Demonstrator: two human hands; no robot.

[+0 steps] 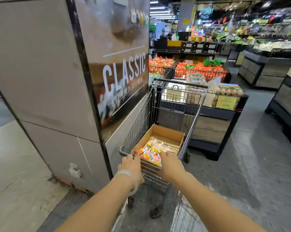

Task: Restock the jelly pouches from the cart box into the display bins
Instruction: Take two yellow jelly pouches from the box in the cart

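The shelves (242,22) at one o'clock are too blurred to tell their goods. Both forearms run off the bottom edge. The right hand (170,165) covers the near pouches (151,156). The left hand's (131,166) fingertips hide behind the cart (141,118) handle.

Bright strip lights (159,12) overhead light the shop evenly, and my arms cast only soft shadows. The far shelves (265,30) are smeared with blur, and the pillar (41,81) beside me bows at the frame's edge.
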